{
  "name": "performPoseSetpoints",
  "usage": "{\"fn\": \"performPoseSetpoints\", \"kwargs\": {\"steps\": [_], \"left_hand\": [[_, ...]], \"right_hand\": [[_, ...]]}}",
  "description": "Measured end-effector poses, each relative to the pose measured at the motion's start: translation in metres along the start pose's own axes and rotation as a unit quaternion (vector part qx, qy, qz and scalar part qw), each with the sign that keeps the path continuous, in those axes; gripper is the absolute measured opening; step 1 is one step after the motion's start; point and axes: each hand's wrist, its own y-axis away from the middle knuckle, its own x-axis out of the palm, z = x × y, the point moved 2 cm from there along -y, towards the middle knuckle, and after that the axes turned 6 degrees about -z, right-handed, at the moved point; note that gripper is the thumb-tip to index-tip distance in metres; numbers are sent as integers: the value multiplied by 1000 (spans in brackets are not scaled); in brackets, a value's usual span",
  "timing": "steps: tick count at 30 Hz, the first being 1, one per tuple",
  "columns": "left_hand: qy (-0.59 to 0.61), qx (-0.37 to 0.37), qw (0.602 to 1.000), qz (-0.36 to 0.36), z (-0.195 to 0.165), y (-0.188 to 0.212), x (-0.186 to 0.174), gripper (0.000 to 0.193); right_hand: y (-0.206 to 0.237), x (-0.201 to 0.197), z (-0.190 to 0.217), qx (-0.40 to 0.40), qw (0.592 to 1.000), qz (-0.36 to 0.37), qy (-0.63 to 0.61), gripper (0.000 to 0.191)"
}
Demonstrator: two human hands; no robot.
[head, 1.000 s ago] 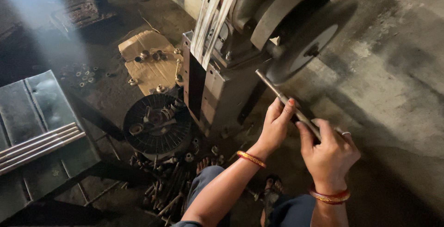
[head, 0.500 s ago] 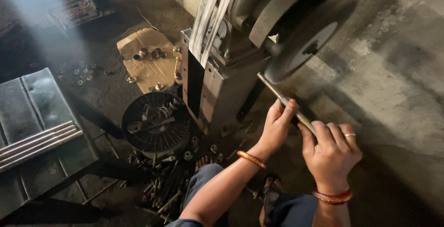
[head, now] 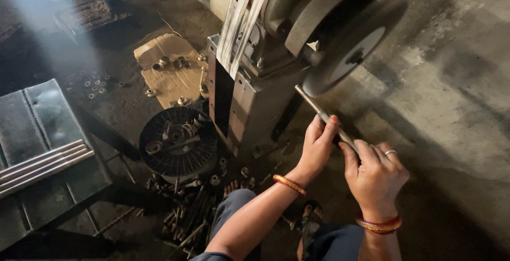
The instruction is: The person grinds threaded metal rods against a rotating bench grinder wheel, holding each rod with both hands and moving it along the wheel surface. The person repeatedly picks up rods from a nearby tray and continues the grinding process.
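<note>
Operator: Hand positions: left hand (head: 317, 145) and right hand (head: 375, 175) are both clamped on the metal rod (head: 324, 116), whose far tip sits at the rim of the grinding wheel (head: 348, 53).

Inspector: Hazards, largest first. Wheel: it may snatch the rod if presented steeply. Rod: kickback toward the body. Fingers: the left ones lie near the rim. Ring (head: 390, 152) and bangles (head: 288, 183): snag risk.
</note>
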Motion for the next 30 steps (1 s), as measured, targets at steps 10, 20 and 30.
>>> {"fn": "performPoseSetpoints", "kwargs": {"steps": [10, 20, 30], "left_hand": [[28, 0, 1000, -3, -6, 3, 2, 21], [-2, 17, 1000, 19, -22, 5, 5, 20], [-15, 35, 999, 22, -18, 5, 4, 21]], "right_hand": [[1, 0, -1, 16, 1000, 16, -10, 23], [2, -6, -1, 12, 1000, 12, -16, 26], [-3, -12, 5, -33, 999, -18, -27, 22]]}}
